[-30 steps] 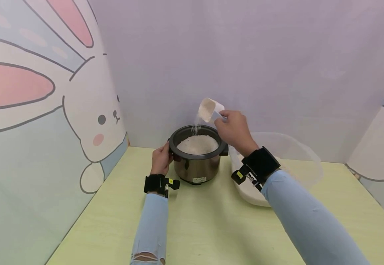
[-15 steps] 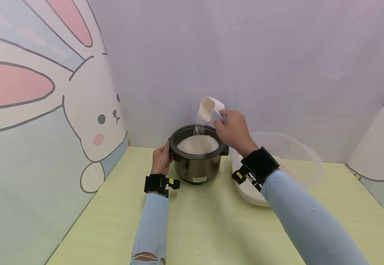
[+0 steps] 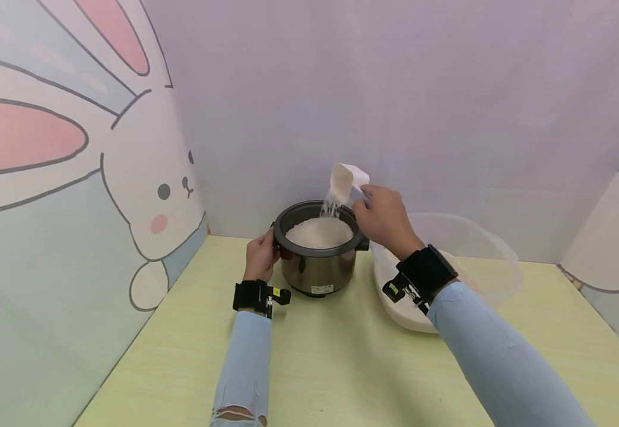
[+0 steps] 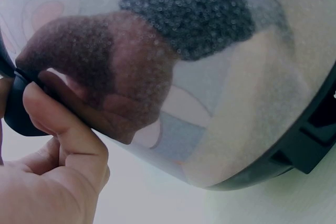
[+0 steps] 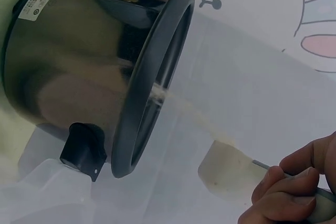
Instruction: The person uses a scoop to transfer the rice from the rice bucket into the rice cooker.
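Observation:
A rice cooker [image 3: 317, 273] with a shiny brown body and dark rim stands near the back wall, its lid off. White rice [image 3: 320, 233] fills much of its inside. My left hand [image 3: 259, 257] grips the black side handle [image 4: 21, 100], thumb on top in the left wrist view. Above the cooker's right side my right hand [image 3: 386, 218] holds a white scoop [image 3: 349, 181] by its handle, tilted to the left. A stream of grains [image 3: 330, 206] falls from the scoop into the cooker.
Right of the cooker sits a white tub [image 3: 410, 317] with rice in it, its clear lid [image 3: 464, 237] raised behind; my right forearm hides part of both. The pale green table [image 3: 314, 362] meets a lilac back wall [image 3: 394, 89]. A rabbit-printed wall [image 3: 143, 196] borders the left.
My right hand and the scoop have shifted a little right and down, with rice still pouring. The left hand and the rice cooker stay in place.

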Demonstrator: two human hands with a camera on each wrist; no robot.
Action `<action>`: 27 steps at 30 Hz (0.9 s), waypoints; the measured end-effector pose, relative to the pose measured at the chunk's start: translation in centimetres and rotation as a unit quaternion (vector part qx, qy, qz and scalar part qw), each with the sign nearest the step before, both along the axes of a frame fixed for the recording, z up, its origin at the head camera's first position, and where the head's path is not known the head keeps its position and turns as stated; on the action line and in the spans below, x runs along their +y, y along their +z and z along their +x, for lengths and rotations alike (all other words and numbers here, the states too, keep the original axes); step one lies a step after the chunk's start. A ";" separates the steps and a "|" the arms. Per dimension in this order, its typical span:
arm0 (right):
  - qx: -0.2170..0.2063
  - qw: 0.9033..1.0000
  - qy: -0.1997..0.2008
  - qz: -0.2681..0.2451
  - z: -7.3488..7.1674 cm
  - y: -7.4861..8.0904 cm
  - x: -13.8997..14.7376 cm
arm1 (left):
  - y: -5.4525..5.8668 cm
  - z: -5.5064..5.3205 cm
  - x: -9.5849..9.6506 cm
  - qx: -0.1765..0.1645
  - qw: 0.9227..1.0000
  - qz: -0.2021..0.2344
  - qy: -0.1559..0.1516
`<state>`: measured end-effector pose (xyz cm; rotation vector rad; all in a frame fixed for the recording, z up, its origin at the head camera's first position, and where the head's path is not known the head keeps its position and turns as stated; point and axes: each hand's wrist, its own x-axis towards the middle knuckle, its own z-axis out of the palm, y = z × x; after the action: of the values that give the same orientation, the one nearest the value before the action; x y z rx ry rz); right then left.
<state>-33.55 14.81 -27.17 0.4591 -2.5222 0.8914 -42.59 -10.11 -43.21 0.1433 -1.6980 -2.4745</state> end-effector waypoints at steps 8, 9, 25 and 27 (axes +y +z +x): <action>0.012 1.000 -0.006 0.009 -0.3 -0.3 0.9 | 0.2 0.0 -0.1 -0.003 1.000 -0.005 0.003; 0.014 1.000 -0.005 0.010 -0.3 -0.4 0.9 | 0.1 0.0 -0.1 -0.004 1.000 -0.004 0.002; 0.047 0.999 0.002 0.015 -1.0 0.0 0.2 | 0.1 0.3 0.1 0.006 1.000 0.004 0.003; 0.043 0.999 0.002 0.017 -1.0 0.1 0.1 | 0.1 0.3 0.1 0.005 1.000 0.002 0.004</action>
<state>-34.53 14.94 -27.08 0.5028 -2.4627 0.8132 -42.28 -10.01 -43.09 0.1376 -1.6839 -2.4688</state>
